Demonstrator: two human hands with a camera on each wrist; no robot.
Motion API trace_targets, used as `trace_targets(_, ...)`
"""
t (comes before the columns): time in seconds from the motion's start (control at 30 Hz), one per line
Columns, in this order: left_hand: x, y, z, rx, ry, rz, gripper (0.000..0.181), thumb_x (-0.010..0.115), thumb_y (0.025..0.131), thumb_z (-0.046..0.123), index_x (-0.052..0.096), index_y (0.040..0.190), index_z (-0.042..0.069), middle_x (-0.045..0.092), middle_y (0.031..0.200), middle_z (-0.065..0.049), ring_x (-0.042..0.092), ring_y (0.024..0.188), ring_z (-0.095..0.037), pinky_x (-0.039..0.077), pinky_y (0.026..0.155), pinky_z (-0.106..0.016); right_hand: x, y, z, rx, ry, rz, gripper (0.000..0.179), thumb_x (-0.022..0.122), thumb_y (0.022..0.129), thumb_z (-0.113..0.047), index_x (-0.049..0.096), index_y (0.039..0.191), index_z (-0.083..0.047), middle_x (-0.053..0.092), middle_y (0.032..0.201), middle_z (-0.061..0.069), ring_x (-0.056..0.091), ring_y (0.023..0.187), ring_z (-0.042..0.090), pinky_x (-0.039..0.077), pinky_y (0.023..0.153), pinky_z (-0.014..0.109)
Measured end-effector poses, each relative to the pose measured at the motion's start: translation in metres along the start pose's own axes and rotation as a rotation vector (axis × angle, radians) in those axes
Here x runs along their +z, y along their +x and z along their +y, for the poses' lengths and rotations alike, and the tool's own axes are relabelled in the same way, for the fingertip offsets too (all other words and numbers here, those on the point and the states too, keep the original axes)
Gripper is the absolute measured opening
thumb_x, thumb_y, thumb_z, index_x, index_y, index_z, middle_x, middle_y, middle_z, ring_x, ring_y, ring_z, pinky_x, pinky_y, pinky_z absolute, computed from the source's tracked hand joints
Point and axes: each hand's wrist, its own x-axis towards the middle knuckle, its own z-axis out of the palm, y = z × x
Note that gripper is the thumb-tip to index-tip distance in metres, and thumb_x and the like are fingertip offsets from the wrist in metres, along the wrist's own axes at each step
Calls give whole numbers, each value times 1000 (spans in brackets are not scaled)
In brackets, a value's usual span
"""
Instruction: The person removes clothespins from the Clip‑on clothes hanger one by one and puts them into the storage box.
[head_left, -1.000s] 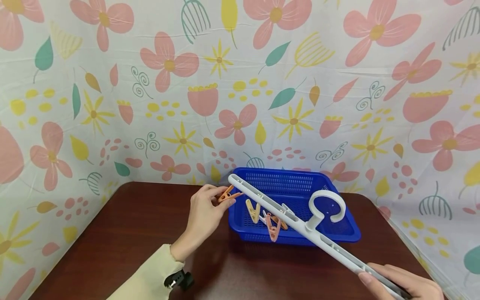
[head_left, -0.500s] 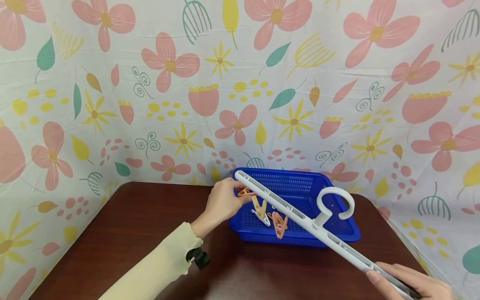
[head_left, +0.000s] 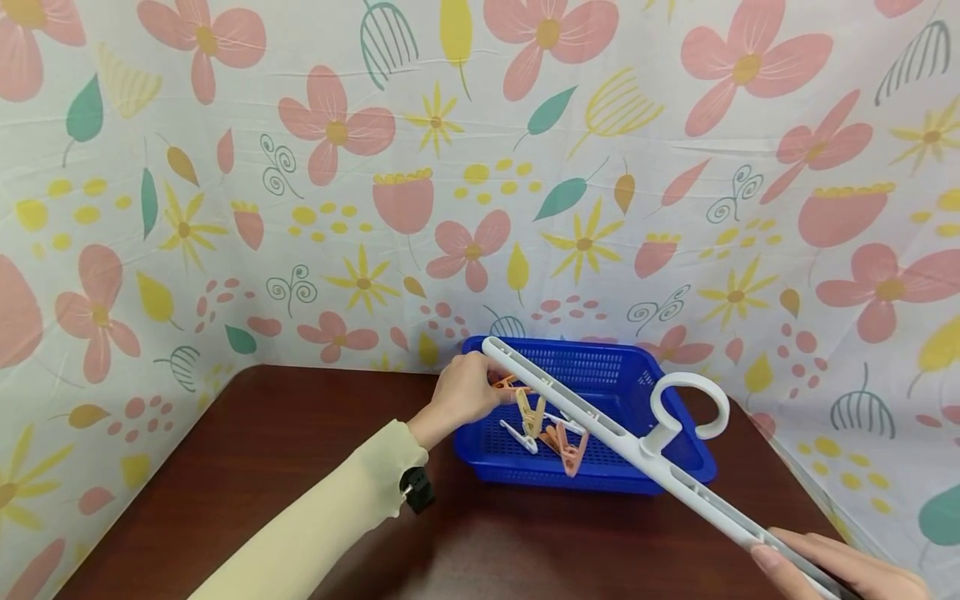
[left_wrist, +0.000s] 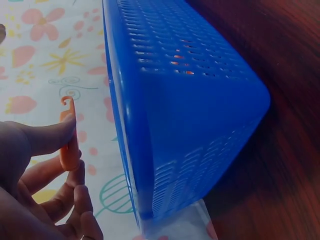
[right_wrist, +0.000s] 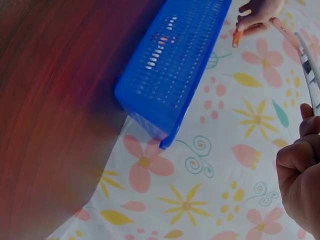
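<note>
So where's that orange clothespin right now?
In the head view the orange clothespin is pinched in the left hand, just under the far end of the white hanger bar, over the blue basket's left rim.

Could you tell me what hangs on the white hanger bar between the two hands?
In the head view, yellow, white and orange clothespins and the bar's white plastic hook.

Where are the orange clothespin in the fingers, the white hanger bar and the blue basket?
orange clothespin (left_wrist: 68,145): left wrist view, on its body between thumb and fingers.
white hanger bar (head_left: 600,425): head view, mid-bar.
blue basket (head_left: 697,467): head view, right rim.
</note>
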Motion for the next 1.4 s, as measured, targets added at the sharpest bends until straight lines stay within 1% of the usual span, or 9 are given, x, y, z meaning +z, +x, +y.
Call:
trace_targets(0.17, 4, 5, 2, -2, 21, -17, 22, 93, 84, 30, 85, 100, 18, 63, 69, 6, 56, 63, -13, 40, 55, -29, -6, 3, 9, -17, -54, -88, 26, 91, 86, -28, 83, 103, -10, 72, 80, -2, 53, 55, 2, 39, 50, 12)
trace_targets(0.23, 6, 8, 3, -3, 29, -25, 21, 93, 83, 32, 84, 96, 17, 60, 65, 5, 54, 60, -14, 37, 54, -29, -9, 4, 11, 15, -89, -127, 31, 87, 89, -34, 83, 106, -7, 69, 77, 0, 48, 54, 4, 36, 49, 14)
trace_targets(0.47, 11, 15, 4, -16, 19, -45, 25, 93, 82, 37, 81, 90, 17, 60, 66, 6, 56, 63, -13, 42, 56, -30, -13, 2, 11, 12, -52, -104, 28, 91, 85, -27, 83, 102, -6, 72, 78, 1, 53, 56, 3, 40, 48, 12)
trace_targets(0.7, 15, 21, 3, -74, -117, -78, 33, 96, 80, 33, 76, 95, 11, 71, 81, 3, 65, 74, -14, 53, 65, -31, -14, 1, 8, 51, -49, -83, 26, 89, 88, -25, 82, 101, -4, 70, 76, 3, 52, 53, 5, 40, 46, 14)
trace_targets(0.87, 18, 26, 2, -81, -182, -99, 37, 97, 78, 26, 75, 101, 7, 72, 84, -1, 66, 75, -15, 54, 67, -30, -15, 1, 8, 61, -43, -96, 26, 84, 93, -23, 80, 105, 0, 62, 68, 0, 49, 49, 8, 39, 43, 18)
trace_targets(1.0, 20, 31, 3, -93, -192, -117, 35, 98, 77, 24, 75, 99, 8, 71, 79, -1, 66, 73, -16, 54, 67, -30, -15, 1, 11, 61, -51, -107, 28, 82, 95, -25, 80, 108, 0, 60, 66, -1, 48, 48, 8, 38, 43, 19)
trace_targets(1.13, 20, 33, 4, -119, -146, -131, 33, 99, 76, 27, 73, 89, 10, 67, 74, 2, 62, 70, -16, 51, 64, -30, -16, 2, 15, 62, -61, -120, 30, 80, 97, -25, 79, 110, 1, 61, 66, 0, 48, 48, 8, 37, 43, 19)
trace_targets(1.3, 13, 27, 1, -110, -163, -120, 31, 97, 78, 26, 71, 83, 10, 63, 69, 1, 56, 62, -16, 43, 57, -28, -17, 4, 21, 149, -140, -250, 47, 70, 103, -36, 73, 120, 7, 61, 70, 3, 48, 48, 11, 38, 44, 24)
trace_targets(1.4, 6, 18, -1, -80, -229, -89, 25, 94, 82, 21, 73, 85, 9, 64, 68, 1, 55, 60, -14, 42, 56, -27, -19, 11, 25, 185, -174, -420, 59, 60, 108, -43, 66, 129, 12, 57, 71, 2, 48, 50, 13, 39, 47, 27)
